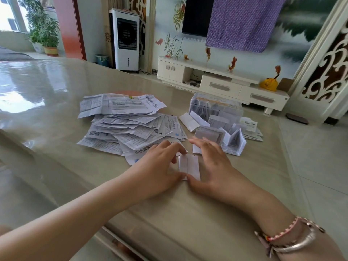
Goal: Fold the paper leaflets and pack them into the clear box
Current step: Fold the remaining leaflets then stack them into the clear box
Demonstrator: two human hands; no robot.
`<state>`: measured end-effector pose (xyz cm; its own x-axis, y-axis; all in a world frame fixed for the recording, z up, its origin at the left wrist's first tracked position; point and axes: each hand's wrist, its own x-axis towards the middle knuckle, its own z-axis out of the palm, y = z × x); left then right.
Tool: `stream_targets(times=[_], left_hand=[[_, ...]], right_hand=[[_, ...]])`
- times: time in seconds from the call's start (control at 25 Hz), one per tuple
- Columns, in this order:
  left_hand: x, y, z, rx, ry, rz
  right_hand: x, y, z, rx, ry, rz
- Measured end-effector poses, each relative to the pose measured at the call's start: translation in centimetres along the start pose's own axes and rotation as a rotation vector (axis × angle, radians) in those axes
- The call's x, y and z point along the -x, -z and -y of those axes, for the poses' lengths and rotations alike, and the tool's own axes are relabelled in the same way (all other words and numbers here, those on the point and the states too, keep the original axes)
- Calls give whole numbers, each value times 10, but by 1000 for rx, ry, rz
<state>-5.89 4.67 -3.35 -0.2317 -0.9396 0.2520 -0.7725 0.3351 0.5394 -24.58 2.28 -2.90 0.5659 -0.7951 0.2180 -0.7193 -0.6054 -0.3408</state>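
Leaflets still flat and unfolded lie in a big messy pile (pixel 128 125) on the shiny table (pixel 56 102), so we think most of our job is not done yet. Next in size, the clear box (pixel 216 106) stands at the back on the right with some folded papers inside, and a small bunch of folded leaflets (pixel 222 136) waits just in front of it. Smallest of all, one leaflet (pixel 189 166) lies near us between our hands, our left hand (pixel 160 170) pinching its edge and our right hand (pixel 211 166) pressing it flat with straight fingers.
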Motion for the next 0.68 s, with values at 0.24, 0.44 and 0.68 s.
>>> stream_targets(times=[0.24,0.44,0.68], left_hand=[[-5,-1,2,-113,-7,66],[-10,7,-2,-49,-1,25],[-21,23,6,-204,51,-215]], right_hand=[[3,10,-2,-115,5,47],[3,15,-4,-138,78,84],[3,11,-7,120,147,-85]])
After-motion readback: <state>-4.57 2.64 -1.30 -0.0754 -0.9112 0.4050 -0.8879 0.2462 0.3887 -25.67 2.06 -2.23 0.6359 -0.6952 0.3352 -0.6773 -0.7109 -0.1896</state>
